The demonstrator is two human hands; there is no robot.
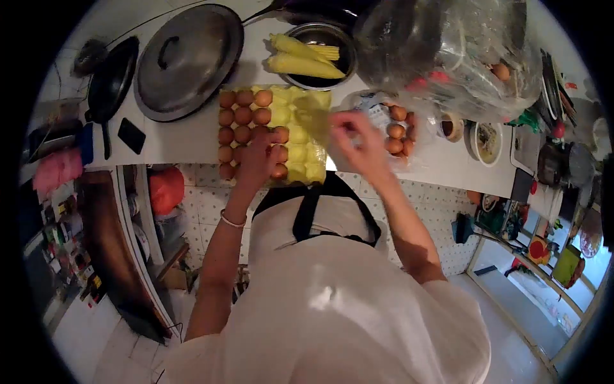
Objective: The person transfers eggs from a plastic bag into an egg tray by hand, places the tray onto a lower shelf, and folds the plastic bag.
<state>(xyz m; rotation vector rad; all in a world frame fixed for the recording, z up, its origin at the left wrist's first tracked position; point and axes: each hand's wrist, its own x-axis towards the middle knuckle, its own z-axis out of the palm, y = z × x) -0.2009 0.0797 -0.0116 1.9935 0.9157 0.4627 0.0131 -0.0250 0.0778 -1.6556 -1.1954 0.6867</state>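
Observation:
A yellow egg tray (297, 137) lies on the counter, its left columns filled with brown eggs (243, 116) and cups on its right side bare. My left hand (256, 159) reaches over the lower part of the tray, its fingers curled round an egg (279, 134) among the others. Just past the tray's right edge is my right hand (357, 137), fingers bent and smeared by motion; whether anything is in it cannot be made out. To its right, more brown eggs (396, 131) rest in an open clear plastic bag (416, 153) beside crumpled printed paper (376, 110).
Behind the tray stands a metal bowl (348, 54) with yellow corn cobs (297, 56). A large pan lid (192, 64), a phone (132, 136) and a black pan (114, 80) occupy the left. Right are a big plastic bag (448, 45) and a white bowl (474, 144).

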